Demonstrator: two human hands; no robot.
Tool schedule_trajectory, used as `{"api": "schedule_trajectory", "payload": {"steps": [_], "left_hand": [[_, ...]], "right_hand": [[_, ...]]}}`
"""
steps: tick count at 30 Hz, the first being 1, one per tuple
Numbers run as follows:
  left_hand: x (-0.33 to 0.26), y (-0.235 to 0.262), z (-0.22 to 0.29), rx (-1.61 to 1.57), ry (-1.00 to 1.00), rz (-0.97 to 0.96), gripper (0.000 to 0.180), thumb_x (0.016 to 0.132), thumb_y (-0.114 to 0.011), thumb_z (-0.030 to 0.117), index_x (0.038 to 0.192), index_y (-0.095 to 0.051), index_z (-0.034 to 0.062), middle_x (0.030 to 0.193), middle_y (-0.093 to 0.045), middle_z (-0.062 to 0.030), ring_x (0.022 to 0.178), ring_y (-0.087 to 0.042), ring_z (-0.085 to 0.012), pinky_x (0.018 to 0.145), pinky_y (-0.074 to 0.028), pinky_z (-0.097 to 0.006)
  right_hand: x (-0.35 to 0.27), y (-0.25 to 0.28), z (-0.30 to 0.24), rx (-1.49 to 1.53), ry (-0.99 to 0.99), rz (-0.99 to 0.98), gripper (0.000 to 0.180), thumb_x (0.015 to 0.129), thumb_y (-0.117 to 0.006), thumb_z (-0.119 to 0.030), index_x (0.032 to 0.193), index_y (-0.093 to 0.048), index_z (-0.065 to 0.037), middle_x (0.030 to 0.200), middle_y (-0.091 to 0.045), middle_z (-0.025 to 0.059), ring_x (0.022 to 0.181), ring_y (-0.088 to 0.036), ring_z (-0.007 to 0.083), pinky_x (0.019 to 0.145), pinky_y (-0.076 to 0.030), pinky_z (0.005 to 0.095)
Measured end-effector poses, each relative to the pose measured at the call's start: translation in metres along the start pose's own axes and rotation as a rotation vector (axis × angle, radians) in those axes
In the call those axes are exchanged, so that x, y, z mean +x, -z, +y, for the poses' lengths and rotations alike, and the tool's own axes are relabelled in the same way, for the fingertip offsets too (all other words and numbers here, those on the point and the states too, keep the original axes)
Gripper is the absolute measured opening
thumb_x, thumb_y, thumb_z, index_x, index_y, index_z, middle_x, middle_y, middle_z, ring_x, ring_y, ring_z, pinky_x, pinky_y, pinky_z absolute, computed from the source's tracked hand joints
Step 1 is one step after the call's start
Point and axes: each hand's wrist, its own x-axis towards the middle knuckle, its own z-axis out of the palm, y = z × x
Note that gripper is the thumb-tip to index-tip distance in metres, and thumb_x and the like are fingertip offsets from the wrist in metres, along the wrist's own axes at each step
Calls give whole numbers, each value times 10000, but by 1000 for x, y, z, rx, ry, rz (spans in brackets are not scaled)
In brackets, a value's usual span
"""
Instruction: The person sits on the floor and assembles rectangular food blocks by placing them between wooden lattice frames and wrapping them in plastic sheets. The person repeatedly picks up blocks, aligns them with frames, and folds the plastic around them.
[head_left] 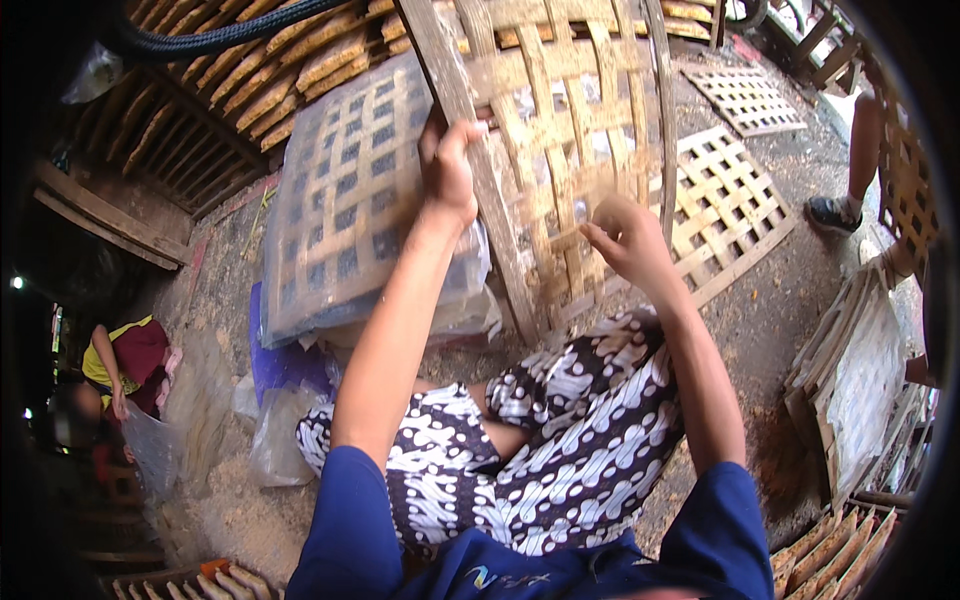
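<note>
A woven bamboo lattice tray (555,130) with a wooden frame stands tilted up in front of me. My left hand (452,172) is wrapped round its left frame bar. Close to the lower right of the lattice, my right hand (628,238) is closed with curled fingers, slightly blurred; what is in them, if anything, I cannot make out. To the left of the tray lies a stack of clear plastic sheets (345,200), with a lattice pattern showing through it. Folds of plastic stick out beneath my left forearm.
Two more lattice trays (728,205) (745,100) lie on the ground at the right. Leaning boards (850,400) and a standing person's leg (862,160) are farther right. Racks of slatted pieces (300,60) line the back. At left, another person (135,365) holds a plastic bag (150,450).
</note>
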Motion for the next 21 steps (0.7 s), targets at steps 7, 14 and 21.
{"api": "schedule_trajectory", "payload": {"steps": [7, 14, 21], "left_hand": [[-6, 5, -4, -194, 146, -42, 436, 735, -525, 105, 1158, -559, 3, 1018, -635, -104, 915, -636, -215, 839, -545, -351], [-16, 5, 10, -298, 368, -161, 498, 714, -574, 176, 1159, -558, -46, 1026, -632, -154, 883, -644, -232, 818, -562, -366], [-17, 5, 4, -310, 372, -289, 631, 667, -612, 199, 1239, -518, -52, 1080, -633, -181, 951, -651, -263, 840, -573, -377]], "right_hand": [[6, 23, 35, 137, -186, 466, 202, 852, -674, -127, 1000, -625, 1, 887, -639, 96, 717, -611, 140, 651, -500, 294], [27, 52, 63, 8, -250, 727, 342, 897, -649, -244, 1141, -601, -9, 1094, -630, 132, 932, -598, 193, 819, -498, 362], [129, 115, 60, 312, -159, 775, 695, 865, -669, -508, 1291, -538, 26, 1262, -583, 216, 1121, -591, 270, 954, -473, 356]]}}
